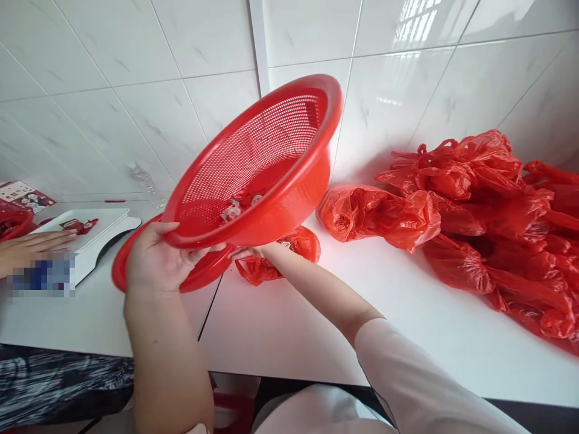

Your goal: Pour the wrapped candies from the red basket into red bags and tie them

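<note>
My left hand (158,259) is closed round the near left rim of a red plastic colander (246,163). The colander is lifted and tilted, its opening facing me and to the left. A few small clear-wrapped pieces (233,210) lie low inside it. Under the colander, my right hand (246,252) reaches in from the right, mostly hidden. Its fingertips show beside a red plastic bag (257,271), but whether they grip anything is unclear. Another red basin (122,262) stands on the table, below and behind my left hand.
Several filled red plastic bags (493,223) are heaped on the white table (398,337) at the right. At the left, another person's hand (36,241) rests by a white tray (108,226). A clear plastic bottle (147,184) leans near the tiled wall (136,120).
</note>
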The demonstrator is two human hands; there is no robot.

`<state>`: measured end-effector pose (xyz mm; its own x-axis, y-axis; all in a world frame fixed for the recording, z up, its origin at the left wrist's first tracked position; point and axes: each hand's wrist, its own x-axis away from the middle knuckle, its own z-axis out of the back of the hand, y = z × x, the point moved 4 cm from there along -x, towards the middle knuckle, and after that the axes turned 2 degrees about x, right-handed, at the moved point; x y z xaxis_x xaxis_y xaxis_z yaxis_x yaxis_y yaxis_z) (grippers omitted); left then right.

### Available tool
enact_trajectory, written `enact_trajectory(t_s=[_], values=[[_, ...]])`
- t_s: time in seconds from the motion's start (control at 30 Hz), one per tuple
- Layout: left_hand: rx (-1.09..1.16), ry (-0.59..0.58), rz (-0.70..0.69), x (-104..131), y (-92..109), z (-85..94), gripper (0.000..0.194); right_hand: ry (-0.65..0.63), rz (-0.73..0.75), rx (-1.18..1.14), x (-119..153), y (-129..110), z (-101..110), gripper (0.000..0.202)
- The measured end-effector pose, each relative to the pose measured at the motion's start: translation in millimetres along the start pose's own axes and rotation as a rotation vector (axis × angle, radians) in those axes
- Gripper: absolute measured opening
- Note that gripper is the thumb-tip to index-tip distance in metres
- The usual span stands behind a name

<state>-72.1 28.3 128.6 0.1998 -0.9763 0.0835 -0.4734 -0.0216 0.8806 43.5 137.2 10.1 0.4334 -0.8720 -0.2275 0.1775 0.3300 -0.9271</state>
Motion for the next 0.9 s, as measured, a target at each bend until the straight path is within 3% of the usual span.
enact_trajectory(t_s=[0.13,0.2,0.3,0.47,0.57,0.67,0.8,0.9], values=[[-0.016,-0.027,0.024,-23,-28,-16.6,0.025,-0.105,0.051,0.258,28,9,-3,0.027],[-0.013,-0.019,0.020,-38,-44,-19.4,0.015,-0.096,0.068,0.449,51,18,13,0.022],[-0.022,0.019,0.022,-62,-71,-17.5,0.011,0.003,-0.019,0.686,86,38,49,0.021],[-0.026,0.149,-0.021,-95,-110,-4.1,0.028,0.059,-0.255,0.847,126,68,94,0.045],[-0.034,0.181,-0.038,-102,-127,5.2,0.032,0.020,-0.326,0.758,142,82,107,0.042],[-0.038,0.193,-0.017,-103,-138,16.5,0.028,0.023,-0.260,0.513,154,89,113,0.039],[-0.089,0.224,0.000,-102,-146,35.2,0.025,0.084,-0.294,0.190,163,99,121,0.038],[-0.256,0.272,-0.054,-95,-144,52.0,0.026,0.152,-0.262,0.096,162,101,129,0.035]])
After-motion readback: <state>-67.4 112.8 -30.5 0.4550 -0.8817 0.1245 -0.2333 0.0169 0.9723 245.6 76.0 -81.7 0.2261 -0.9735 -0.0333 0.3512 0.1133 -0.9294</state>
